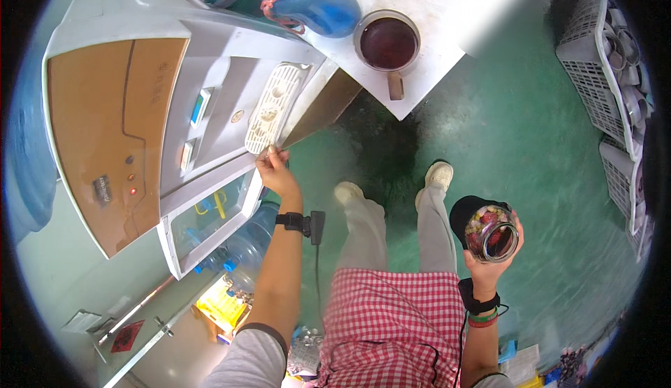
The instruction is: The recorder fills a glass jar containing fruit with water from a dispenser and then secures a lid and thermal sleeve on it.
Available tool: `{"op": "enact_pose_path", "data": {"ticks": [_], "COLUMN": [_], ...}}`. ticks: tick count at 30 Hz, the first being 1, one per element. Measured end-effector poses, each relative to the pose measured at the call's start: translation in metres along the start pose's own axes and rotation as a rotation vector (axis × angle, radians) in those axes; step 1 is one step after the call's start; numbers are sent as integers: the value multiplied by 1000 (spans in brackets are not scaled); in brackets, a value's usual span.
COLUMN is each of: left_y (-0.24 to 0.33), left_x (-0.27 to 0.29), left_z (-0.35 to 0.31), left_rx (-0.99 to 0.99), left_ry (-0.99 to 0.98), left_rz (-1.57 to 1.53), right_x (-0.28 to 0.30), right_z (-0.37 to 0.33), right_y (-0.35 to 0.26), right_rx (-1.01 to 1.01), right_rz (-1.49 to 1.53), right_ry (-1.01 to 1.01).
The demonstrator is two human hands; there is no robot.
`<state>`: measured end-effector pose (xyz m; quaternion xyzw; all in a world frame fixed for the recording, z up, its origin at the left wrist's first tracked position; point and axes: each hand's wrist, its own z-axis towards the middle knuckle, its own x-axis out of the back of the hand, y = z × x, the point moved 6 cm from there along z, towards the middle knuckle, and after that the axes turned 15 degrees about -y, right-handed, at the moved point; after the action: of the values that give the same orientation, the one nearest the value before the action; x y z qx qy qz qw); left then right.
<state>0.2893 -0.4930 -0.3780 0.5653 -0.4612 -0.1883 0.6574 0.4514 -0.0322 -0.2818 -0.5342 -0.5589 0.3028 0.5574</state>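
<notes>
Jar [493,238] w/ red & yellow bits [485,217] is held in R hand [491,268], over green floor [559,206], fingers wrapped round its side. L hand [275,169] is seen at near end of white drip tray [274,103] on water dispenser [108,136], fingertips bunched close tog.; can't tell if anything's pinched. Mug [388,44] of dark drink is set by white table's [447,0] corner, blue bottle [318,7] just beside it

White table [433,11], green floor [503,143] (dark-patched)
</notes>
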Motion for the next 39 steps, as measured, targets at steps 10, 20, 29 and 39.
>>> {"op": "enact_pose_path", "data": {"ticks": [10,20,29,39], "left_y": [4,27,59,30], "left_x": [-16,-6,58,156], "left_z": [9,-71,-137,-68], "left_rx": [-20,320,269,78], "left_ry": [-230,-486,-1008,-1356], "left_rz": [11,-108,231,327], "right_x": [-5,8,34,54], "right_z": [-4,17,-22,-158], "right_y": [-1,-64,-199,-434], "right_rx": [15,310,513,856], "right_rz": [47,-82,-70,-368], "right_ry": [-43,-41,11,317]}}
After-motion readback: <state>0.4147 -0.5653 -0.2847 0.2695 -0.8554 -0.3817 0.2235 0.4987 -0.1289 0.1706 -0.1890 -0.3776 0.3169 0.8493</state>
